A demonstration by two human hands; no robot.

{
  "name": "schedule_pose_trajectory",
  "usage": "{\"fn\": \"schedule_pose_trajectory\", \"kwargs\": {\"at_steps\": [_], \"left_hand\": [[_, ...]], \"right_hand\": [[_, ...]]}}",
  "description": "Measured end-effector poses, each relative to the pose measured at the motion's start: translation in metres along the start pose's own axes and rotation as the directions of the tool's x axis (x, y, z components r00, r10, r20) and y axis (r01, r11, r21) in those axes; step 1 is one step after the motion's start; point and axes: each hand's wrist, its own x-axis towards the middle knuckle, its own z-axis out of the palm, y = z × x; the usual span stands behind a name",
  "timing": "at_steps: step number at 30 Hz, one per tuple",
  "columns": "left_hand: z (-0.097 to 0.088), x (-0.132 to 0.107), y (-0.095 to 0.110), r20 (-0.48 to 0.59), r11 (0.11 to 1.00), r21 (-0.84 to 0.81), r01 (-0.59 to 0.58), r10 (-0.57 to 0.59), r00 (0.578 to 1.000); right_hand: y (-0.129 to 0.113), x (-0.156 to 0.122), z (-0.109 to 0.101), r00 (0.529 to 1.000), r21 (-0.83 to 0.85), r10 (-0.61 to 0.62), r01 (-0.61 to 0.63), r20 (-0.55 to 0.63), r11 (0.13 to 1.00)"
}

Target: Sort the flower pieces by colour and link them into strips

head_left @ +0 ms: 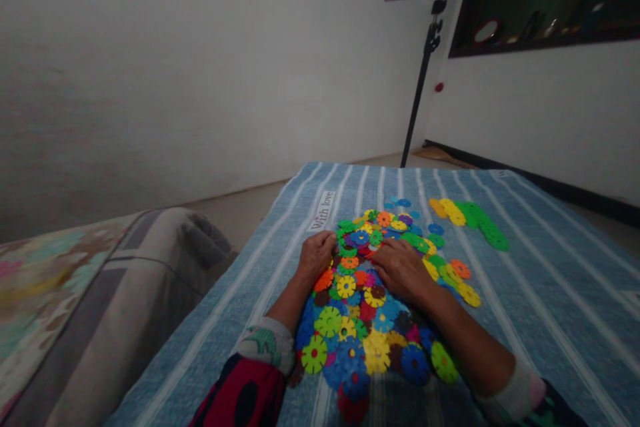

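Note:
A pile of notched plastic flower discs (346, 287) in many colours lies on the striped cloth. My left hand (317, 255) rests at the pile's left edge, with its fingers curled in and the thumb against them; what they hold, if anything, is hidden. From the right, my right hand (403, 268) reaches over the pile with its fingers bent and close together. Beside its fingertips shows part of a red disc (369, 255); whether they pinch it I cannot tell. Between the hands lie green, orange, yellow and blue discs, several overlapping.
Green discs (487, 230) lie in a joined-looking row at the far right, beside yellow discs (454, 212) and orange ones. Blue-and-white striped cloth (240, 287) covers the table. A lamp on a black stand (420, 90) rises behind it. At left is a grey-covered surface (150, 267).

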Motion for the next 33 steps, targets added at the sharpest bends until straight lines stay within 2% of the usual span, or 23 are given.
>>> {"fn": "schedule_pose_trajectory", "kwargs": {"at_steps": [4,9,11,17,25,33], "left_hand": [[0.001,0.001,-0.002,0.017,1.000,0.002,0.002,-0.002,1.000],[0.001,0.001,-0.003,0.031,1.000,-0.006,-0.005,0.005,0.999],[0.002,0.001,-0.003,0.031,1.000,-0.011,-0.007,0.007,0.999],[0.003,0.001,-0.005,0.038,1.000,-0.007,-0.015,0.015,0.999],[0.001,0.003,-0.004,0.055,1.000,0.021,-0.010,0.009,0.998],[0.001,0.003,-0.002,0.060,1.000,0.009,-0.006,0.006,0.998]], "right_hand": [[-0.006,-0.001,-0.002,0.999,0.016,0.011,-0.010,-0.039,1.000],[-0.040,-0.005,0.000,0.968,0.133,-0.244,0.251,-0.063,0.959],[-0.055,-0.004,0.004,0.953,0.147,-0.295,0.302,-0.064,0.942],[-0.073,0.004,0.016,0.973,0.090,-0.228,0.231,-0.043,0.969],[-0.077,0.006,0.024,0.971,0.078,-0.234,0.238,-0.056,0.968],[-0.081,0.011,0.029,0.976,0.096,-0.191,0.201,-0.104,0.975]]}}
